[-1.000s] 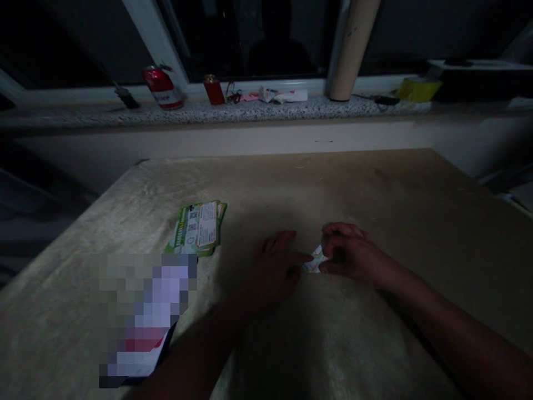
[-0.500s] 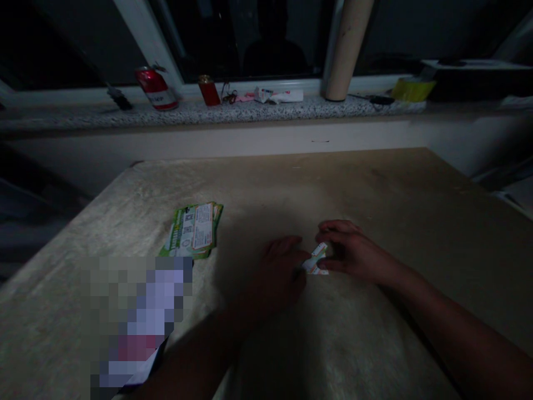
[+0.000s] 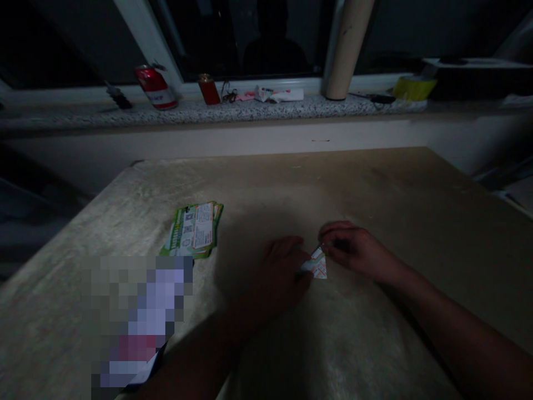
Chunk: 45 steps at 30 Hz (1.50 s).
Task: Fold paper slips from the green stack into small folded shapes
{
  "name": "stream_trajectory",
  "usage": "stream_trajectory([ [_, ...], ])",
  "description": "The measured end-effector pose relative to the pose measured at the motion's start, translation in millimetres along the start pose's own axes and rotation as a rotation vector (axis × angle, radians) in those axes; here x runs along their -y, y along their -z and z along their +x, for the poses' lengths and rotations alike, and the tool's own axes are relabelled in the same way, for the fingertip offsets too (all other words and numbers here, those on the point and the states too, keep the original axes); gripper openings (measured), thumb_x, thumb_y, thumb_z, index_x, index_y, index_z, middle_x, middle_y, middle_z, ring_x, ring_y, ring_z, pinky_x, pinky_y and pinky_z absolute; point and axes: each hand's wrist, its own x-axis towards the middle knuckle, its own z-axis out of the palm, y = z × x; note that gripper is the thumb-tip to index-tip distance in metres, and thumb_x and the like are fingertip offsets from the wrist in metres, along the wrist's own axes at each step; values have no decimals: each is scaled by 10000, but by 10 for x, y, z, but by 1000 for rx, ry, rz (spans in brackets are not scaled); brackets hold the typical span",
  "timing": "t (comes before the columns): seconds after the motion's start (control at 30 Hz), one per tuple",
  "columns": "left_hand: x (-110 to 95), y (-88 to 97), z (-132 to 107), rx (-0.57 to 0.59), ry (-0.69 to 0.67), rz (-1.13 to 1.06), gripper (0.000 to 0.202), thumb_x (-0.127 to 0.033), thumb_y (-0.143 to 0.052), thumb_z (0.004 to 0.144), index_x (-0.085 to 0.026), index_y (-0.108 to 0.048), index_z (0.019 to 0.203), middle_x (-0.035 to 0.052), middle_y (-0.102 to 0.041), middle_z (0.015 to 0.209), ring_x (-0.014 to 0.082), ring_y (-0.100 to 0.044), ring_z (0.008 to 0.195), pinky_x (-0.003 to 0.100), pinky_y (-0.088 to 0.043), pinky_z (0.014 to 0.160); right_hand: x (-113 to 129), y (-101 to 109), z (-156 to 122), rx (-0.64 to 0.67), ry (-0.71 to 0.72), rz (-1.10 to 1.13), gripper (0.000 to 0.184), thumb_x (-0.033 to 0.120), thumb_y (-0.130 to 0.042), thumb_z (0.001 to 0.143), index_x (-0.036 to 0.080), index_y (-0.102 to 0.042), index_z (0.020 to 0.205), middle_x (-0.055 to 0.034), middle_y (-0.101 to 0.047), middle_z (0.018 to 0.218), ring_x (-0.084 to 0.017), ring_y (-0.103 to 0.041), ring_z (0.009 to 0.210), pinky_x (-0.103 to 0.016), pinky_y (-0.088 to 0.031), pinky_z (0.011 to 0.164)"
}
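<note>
A small folded paper [image 3: 317, 266], white with coloured print and roughly triangular, lies on the tan table [image 3: 375, 189] between my hands. My left hand [image 3: 280, 272] rests on the table with its fingertips pressing the paper's left edge. My right hand [image 3: 353, 247] pinches the paper's upper corner with curled fingers. The light is dim, so the fingers show only in part.
A stack of green printed leaflets [image 3: 192, 229] lies to the left. A blurred-out flat object [image 3: 137, 316] sits near the front left edge. On the stone window sill [image 3: 233, 111] stand a red can [image 3: 155, 88], a red lighter [image 3: 208, 89], a cardboard tube [image 3: 347, 50] and small clutter.
The folded paper has changed from a narrow strip shape to a flatter triangle. My right hand has drawn back slightly to its upper corner; my left hand stays at its left edge.
</note>
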Motion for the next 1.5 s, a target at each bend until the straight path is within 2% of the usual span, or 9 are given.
stream_trajectory([
  [0.13, 6, -18, 22, -51, 18, -52, 315, -265, -686, 875, -200, -688, 1182, 111, -578, 1397, 281, -487, 1323, 449, -361, 1140, 39, -39, -8, 0, -189, 283, 146, 335, -709, 859, 190, -728, 862, -54, -755, 855, -205, -704, 778, -349, -568, 733],
  [0.23, -5, -23, 63, -117, 52, -177, 294, -306, -671, 902, -193, -685, 1172, 102, -662, 1259, 267, -565, 1213, 435, -407, 1083, 102, -88, -13, -27, -254, 468, 176, 352, -785, 796, 186, -736, 828, -39, -765, 803, -186, -706, 730, -329, -570, 716],
  [0.33, -44, 3, 94, -94, 131, -340, 214, -351, -607, 949, -188, -718, 1034, 72, -723, 1021, 236, -642, 994, 392, -480, 934, 185, -141, -11, -76, -237, 528, 191, 352, -833, 750, 189, -750, 804, -37, -767, 786, -182, -701, 725, -326, -564, 716],
  [0.43, -86, 41, 97, -45, 217, -546, 254, -394, -590, 955, -176, -720, 944, 47, -714, 870, 195, -640, 810, 323, -488, 755, 248, -165, -12, -101, -245, 599, 201, 348, -870, 711, 199, -757, 786, -22, -755, 763, -170, -688, 708, -306, -554, 693],
  [0.53, -97, 59, 87, -46, 262, -754, 303, -451, -619, 932, -164, -713, 906, 24, -678, 778, 157, -594, 704, 275, -446, 647, 261, -146, -21, -42, -320, 782, 200, 370, -862, 732, 213, -781, 827, -11, -758, 762, -147, -682, 674, -275, -551, 655],
  [0.63, -77, 56, 83, -50, 299, -909, 323, -477, -663, 893, -158, -715, 899, 13, -654, 742, 132, -552, 649, 254, -422, 603, 245, -116, -26, 33, -365, 936, 204, 406, -821, 785, 220, -806, 867, -18, -770, 774, -140, -685, 662, -260, -553, 627],
  [0.8, -50, 60, 86, -14, 317, -1064, 346, -489, -718, 841, -144, -720, 868, 12, -644, 719, 117, -540, 625, 236, -417, 580, 243, -112, -15, 153, -344, 937, 197, 386, -851, 755, 213, -824, 845, -16, -792, 785, -142, -705, 690, -258, -577, 669],
  [1.1, -76, 115, 78, 3, 274, -1007, 293, -441, -713, 830, -150, -698, 797, -20, -595, 665, 104, -493, 592, 232, -384, 567, 235, -121, -23, 178, -332, 888, 210, 394, -873, 723, 220, -833, 835, -13, -796, 764, -139, -689, 629, -259, -579, 634],
  [1.5, -62, 90, 51, -28, 168, -749, 253, -390, -628, 896, -161, -702, 818, 12, -649, 712, 137, -565, 655, 243, -414, 603, 209, -169, -45, 131, -265, 746, 150, 362, -814, 797, 213, -794, 805, -5, -753, 730, -133, -665, 634, -260, -545, 626],
])
